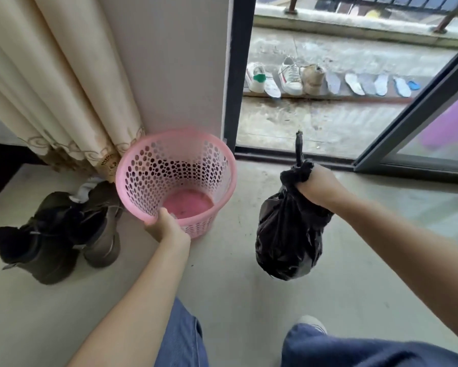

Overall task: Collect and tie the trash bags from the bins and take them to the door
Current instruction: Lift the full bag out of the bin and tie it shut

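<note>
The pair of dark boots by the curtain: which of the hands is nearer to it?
Left. The left hand grips the near rim of the pink basket, just right of the dark boots. The right hand holds the tied black bag, farther right beyond the basket.

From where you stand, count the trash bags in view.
1: a tied black trash bag hanging from the right hand. The pink bin, gripped by the left hand, holds none.

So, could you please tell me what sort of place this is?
Probably a room in a home, beside a balcony: a curtain hangs by the wall, boots stand on the floor, and sneakers sit outside the open sliding door.
</note>
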`<move>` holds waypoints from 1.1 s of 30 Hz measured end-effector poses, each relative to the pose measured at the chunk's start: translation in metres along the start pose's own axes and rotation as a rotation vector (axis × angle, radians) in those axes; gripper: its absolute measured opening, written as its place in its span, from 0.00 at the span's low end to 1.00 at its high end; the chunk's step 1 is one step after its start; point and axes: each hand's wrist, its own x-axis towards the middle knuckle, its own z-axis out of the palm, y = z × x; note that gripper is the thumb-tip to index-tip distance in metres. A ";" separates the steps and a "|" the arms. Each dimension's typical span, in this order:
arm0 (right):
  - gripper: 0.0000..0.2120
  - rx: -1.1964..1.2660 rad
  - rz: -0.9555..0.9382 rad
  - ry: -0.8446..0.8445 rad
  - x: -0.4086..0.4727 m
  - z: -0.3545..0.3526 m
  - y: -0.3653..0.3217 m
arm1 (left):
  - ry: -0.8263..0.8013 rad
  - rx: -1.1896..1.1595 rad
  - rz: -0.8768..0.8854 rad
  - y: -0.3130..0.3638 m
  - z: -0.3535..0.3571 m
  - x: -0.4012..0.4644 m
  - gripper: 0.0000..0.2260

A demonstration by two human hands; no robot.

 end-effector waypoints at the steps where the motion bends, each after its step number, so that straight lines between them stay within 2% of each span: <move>1: 0.08 0.014 0.017 -0.035 0.002 0.011 0.008 | -0.043 -0.002 -0.045 -0.008 0.001 -0.006 0.17; 4: 0.07 0.144 0.121 -0.122 0.003 0.044 0.031 | -0.268 0.113 -0.173 -0.037 0.004 -0.042 0.22; 7: 0.06 0.438 0.196 -0.157 0.001 0.059 0.037 | -0.637 0.307 -0.173 -0.061 0.009 -0.081 0.18; 9: 0.07 0.642 0.191 -0.214 0.000 0.055 0.037 | -0.859 0.542 -0.028 -0.070 0.015 -0.096 0.17; 11: 0.09 0.834 0.143 -0.366 -0.002 0.049 0.040 | -1.035 0.706 0.172 -0.079 0.024 -0.099 0.19; 13: 0.12 1.007 0.125 -0.524 -0.005 0.042 0.047 | -1.135 0.771 0.302 -0.083 0.033 -0.100 0.26; 14: 0.13 1.078 0.132 -0.577 -0.007 0.038 0.051 | -1.139 0.793 0.348 -0.083 0.038 -0.098 0.29; 15: 0.13 1.130 0.137 -0.614 -0.008 0.034 0.054 | -1.126 0.805 0.392 -0.083 0.043 -0.096 0.28; 18: 0.10 1.170 0.133 -0.638 -0.007 0.021 0.067 | -1.056 0.736 0.545 -0.074 0.055 -0.094 0.05; 19: 0.10 1.158 0.151 -0.608 -0.004 0.016 0.073 | -1.013 0.689 0.603 -0.069 0.058 -0.096 0.03; 21: 0.11 1.037 0.225 -0.499 0.003 0.005 0.084 | -0.897 0.601 0.689 -0.058 0.063 -0.096 0.07; 22: 0.12 0.901 0.258 -0.413 0.006 0.000 0.087 | -0.851 0.550 0.706 -0.053 0.066 -0.095 0.07; 24: 0.10 0.634 0.258 -0.179 0.010 -0.009 0.090 | -0.832 0.437 0.636 -0.039 0.073 -0.093 0.06; 25: 0.09 0.602 0.208 -0.036 0.012 -0.013 0.090 | -0.853 0.400 0.566 -0.033 0.076 -0.095 0.05; 27: 0.01 0.793 0.084 0.155 0.014 -0.023 0.086 | -0.922 0.367 0.469 -0.021 0.081 -0.103 0.09; 28: 0.08 0.925 0.035 0.206 0.014 -0.028 0.082 | -0.965 0.356 0.460 -0.014 0.082 -0.108 0.10; 29: 0.13 1.073 -0.013 0.235 0.013 -0.034 0.077 | -1.010 0.353 0.489 -0.007 0.082 -0.114 0.11; 30: 0.12 1.199 -0.049 0.254 0.012 -0.040 0.071 | -1.042 0.370 0.547 0.001 0.082 -0.119 0.12; 32: 0.04 1.410 -0.093 0.208 0.008 -0.052 0.061 | -1.058 0.398 0.681 0.014 0.080 -0.127 0.13; 33: 0.08 1.509 -0.113 0.185 0.006 -0.058 0.057 | -1.036 0.385 0.744 0.019 0.080 -0.128 0.14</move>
